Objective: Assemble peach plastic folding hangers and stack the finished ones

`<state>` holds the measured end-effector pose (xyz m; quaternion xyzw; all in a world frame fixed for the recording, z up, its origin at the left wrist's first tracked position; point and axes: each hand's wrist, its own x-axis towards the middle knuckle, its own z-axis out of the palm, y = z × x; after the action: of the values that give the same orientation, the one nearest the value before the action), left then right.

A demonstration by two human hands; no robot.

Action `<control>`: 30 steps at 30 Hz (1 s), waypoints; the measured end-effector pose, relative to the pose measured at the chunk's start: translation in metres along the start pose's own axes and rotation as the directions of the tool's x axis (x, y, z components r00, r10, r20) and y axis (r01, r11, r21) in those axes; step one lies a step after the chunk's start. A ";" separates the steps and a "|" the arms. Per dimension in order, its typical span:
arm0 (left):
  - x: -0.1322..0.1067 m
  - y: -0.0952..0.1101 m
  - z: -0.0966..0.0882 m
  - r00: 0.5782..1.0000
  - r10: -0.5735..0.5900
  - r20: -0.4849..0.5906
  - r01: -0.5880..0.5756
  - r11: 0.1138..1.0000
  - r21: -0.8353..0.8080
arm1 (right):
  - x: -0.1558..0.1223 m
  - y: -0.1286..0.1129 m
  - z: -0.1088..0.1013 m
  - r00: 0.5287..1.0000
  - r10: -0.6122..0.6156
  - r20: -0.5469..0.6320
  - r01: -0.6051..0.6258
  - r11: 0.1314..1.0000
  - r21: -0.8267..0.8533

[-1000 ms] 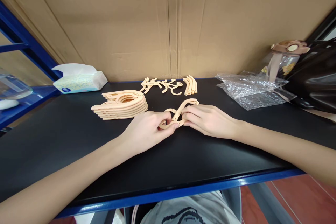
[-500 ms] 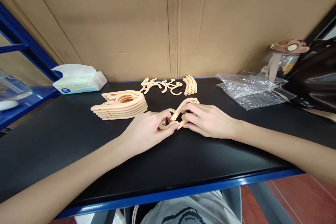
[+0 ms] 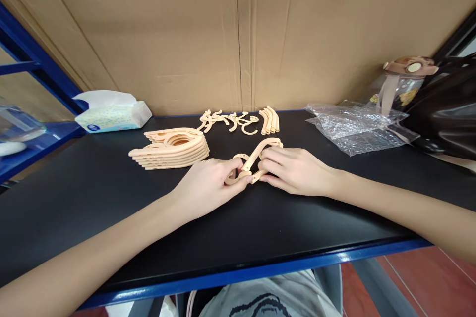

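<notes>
My left hand (image 3: 204,183) is closed, with thumb and fingers pinching a curved beige hanger hook (image 3: 231,180) low over the table. Opposite it, my right hand (image 3: 301,171) grips a beige hanger body (image 3: 257,154), whose upper arm slants down to the hook and shows a small hole at its end. Hook and arm meet between my fingertips; whether they are joined I cannot tell. My fingers cover part of the hanger. Beyond my left hand lies a stack of beige folding hangers (image 3: 169,153).
Loose beige hooks (image 3: 249,124) and several curved hanger arms (image 3: 269,121) lie at the table's back edge. A tissue pack (image 3: 111,114) sits back left. Crumpled clear plastic (image 3: 345,126), a bottle (image 3: 407,79) and a dark bag (image 3: 446,109) occupy the right. Cardboard (image 3: 167,34) stands behind.
The slanted hanger arm has shifted slightly, its lower end now closer to the hook. My right fingers have moved a little; my left hand stays nearly still.
</notes>
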<state>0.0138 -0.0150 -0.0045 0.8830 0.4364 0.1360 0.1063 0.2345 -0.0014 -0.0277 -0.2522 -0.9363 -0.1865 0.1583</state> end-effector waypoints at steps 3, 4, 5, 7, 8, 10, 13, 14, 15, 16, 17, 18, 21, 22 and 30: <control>0.000 0.000 0.000 1.000 -0.011 0.011 0.011 1.000 0.001 | 0.000 0.000 0.000 1.000 0.006 0.016 -0.006 1.000 0.005; 0.000 0.000 0.001 1.000 -0.011 0.016 0.011 1.000 0.000 | 0.000 0.000 0.000 1.000 0.007 0.018 -0.007 1.000 0.007; 0.000 0.000 0.000 1.000 -0.012 0.020 0.012 1.000 -0.001 | 0.000 0.001 0.001 1.000 0.005 0.018 -0.005 1.000 0.010; 0.000 -0.001 0.000 1.000 -0.013 0.022 0.013 1.000 0.003 | 0.000 0.001 0.001 1.000 -0.001 0.013 0.001 1.000 0.018; 0.000 -0.001 0.000 1.000 -0.013 0.021 0.013 1.000 0.006 | -0.001 0.001 0.001 1.000 -0.003 0.009 0.003 1.000 0.022; 0.000 -0.001 0.001 1.000 -0.011 0.021 0.011 1.000 0.011 | -0.001 0.001 0.001 1.000 -0.007 0.000 0.007 0.999 0.032; 0.001 -0.001 0.001 1.000 -0.010 0.021 0.009 1.000 0.024 | -0.001 0.002 0.001 1.000 -0.008 -0.006 0.008 0.999 0.040; 0.001 -0.001 0.001 1.000 -0.011 0.022 0.011 1.000 0.028 | -0.001 0.002 0.001 1.000 -0.008 -0.007 0.008 0.999 0.040; 0.001 -0.001 0.001 1.000 -0.013 0.025 0.012 0.999 0.030 | -0.002 0.002 0.001 1.000 -0.007 -0.007 0.007 0.999 0.038; 0.002 -0.001 0.001 0.999 -0.014 0.028 0.013 0.999 0.032 | -0.002 0.002 0.000 1.000 -0.006 -0.009 0.006 0.999 0.036; 0.002 -0.001 0.001 0.999 -0.015 0.033 0.014 0.999 0.031 | -0.002 0.002 0.000 1.000 -0.006 -0.010 0.006 0.999 0.034; 0.002 -0.002 0.001 0.999 -0.017 0.038 0.015 0.999 0.030 | -0.002 0.002 0.000 1.000 -0.004 -0.013 0.005 0.999 0.032; 0.002 -0.002 0.001 0.999 -0.021 0.043 0.019 0.999 0.029 | -0.002 0.002 0.001 1.000 -0.004 -0.023 0.005 0.999 0.032; 0.002 -0.002 0.002 0.999 -0.020 0.043 0.019 0.999 0.030 | -0.003 0.002 0.001 1.000 -0.006 -0.025 0.007 0.999 0.034; 0.000 -0.004 0.002 0.999 -0.018 0.047 0.016 0.999 0.042 | -0.002 0.002 0.001 1.000 0.001 0.007 -0.001 0.999 0.042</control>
<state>0.0118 -0.0131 -0.0078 0.8844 0.4438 0.1050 0.0993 0.2373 -0.0004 -0.0287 -0.2500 -0.9404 -0.1659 0.1603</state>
